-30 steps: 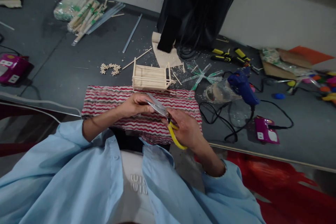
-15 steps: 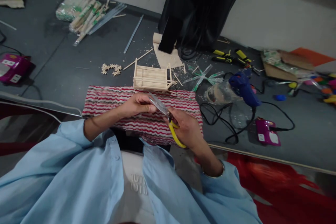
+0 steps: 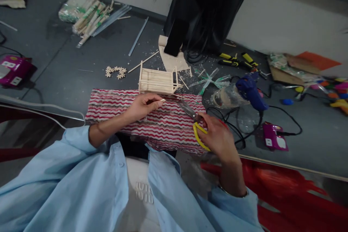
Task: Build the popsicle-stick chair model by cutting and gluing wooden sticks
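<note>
My left hand (image 3: 144, 107) pinches a short pale wooden stick (image 3: 162, 100) over the striped red and white cloth (image 3: 116, 123). Most of that stick is hidden by the fingers. In my right hand (image 3: 216, 132) is a pair of scissors (image 3: 201, 136) with a yellow handle, their blades pointing up and left, apart from the stick. Just beyond my left hand, a small frame of wooden sticks (image 3: 157, 81) rests at the cloth's far edge.
A blue glue gun (image 3: 251, 90) leans on a clear plastic container (image 3: 221, 98) at right, its cable near my right hand. A phone (image 3: 176, 38) leans on a black bag (image 3: 201, 7). Small wooden flower shapes (image 3: 116, 71), pliers (image 3: 236, 61) and bundled sticks (image 3: 91, 20) lie around.
My right hand has moved right with the scissors, drawing the blades away from my left hand. The tip of the wooden stick now shows in my left fingers.
</note>
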A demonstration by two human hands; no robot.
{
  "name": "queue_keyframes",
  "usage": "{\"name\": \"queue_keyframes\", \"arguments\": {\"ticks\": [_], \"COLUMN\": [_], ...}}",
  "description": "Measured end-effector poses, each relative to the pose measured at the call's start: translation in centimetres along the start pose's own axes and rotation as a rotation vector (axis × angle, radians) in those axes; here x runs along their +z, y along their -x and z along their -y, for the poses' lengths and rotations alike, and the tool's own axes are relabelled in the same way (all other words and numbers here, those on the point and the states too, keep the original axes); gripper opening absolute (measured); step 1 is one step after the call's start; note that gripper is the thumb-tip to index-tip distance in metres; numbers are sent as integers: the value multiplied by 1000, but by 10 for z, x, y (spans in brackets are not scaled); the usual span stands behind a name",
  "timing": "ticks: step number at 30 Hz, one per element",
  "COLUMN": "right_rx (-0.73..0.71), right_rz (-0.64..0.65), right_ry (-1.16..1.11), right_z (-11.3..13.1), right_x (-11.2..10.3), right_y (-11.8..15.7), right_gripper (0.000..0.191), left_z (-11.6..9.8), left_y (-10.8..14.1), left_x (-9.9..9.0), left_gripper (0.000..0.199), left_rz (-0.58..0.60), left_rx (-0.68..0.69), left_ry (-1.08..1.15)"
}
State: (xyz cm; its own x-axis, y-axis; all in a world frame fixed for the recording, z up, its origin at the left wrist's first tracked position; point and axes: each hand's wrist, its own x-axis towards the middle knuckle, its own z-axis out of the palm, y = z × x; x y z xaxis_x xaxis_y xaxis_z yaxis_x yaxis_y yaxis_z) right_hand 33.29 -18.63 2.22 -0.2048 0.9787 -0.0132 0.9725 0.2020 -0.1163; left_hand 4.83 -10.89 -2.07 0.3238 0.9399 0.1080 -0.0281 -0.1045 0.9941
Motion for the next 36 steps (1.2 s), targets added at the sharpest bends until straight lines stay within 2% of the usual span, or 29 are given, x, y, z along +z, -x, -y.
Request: {"name": "queue_keyframes", "arguments": {"ticks": [4,7,9,11,14,16,19,25,30,32,36], "right_rx": [-99,-53,1,52,75,-3,-168,-332,-341,-313,-244], "right_rz": [63,35,-41,-151,-272,-342,-406,-397,-379,-375,-420], "right_ry": [40,90,28,-135,-435,-487,-376,-187,-216,-265,-380], "right_z": [-14,-8,4,22,55,74,90,90,86,83,75], "right_x": [-3,-11,-17,-19,-9,4,21,30,33,33,30], "right_y": [4,5,3,-1,-13,-22,-36,-54,-63,-65,-68], "right_gripper": [46,41,36,32,27,27,29,24,19,19,17], "left_z": [3,4,3,2,2,3,7,12,8,5,-4], "left_y": [1,1,1,1,2,2,2,-1,-1,4,17], "left_x": [0,0,0,0,-1,-2,-3,-7,-6,-9,-26], "left_gripper": [34,31,30,30,28,27,27,28,30,28,19], "left_rz": [-12,-8,-9,-8,13,39,76,135,191,119,-202], "left_rx": [29,66,98,135,208,266,324,247,153,136,166], "left_ry": [-28,-59,-91,-135,-228,-300,-391,-403,-378,-421,-613]}}
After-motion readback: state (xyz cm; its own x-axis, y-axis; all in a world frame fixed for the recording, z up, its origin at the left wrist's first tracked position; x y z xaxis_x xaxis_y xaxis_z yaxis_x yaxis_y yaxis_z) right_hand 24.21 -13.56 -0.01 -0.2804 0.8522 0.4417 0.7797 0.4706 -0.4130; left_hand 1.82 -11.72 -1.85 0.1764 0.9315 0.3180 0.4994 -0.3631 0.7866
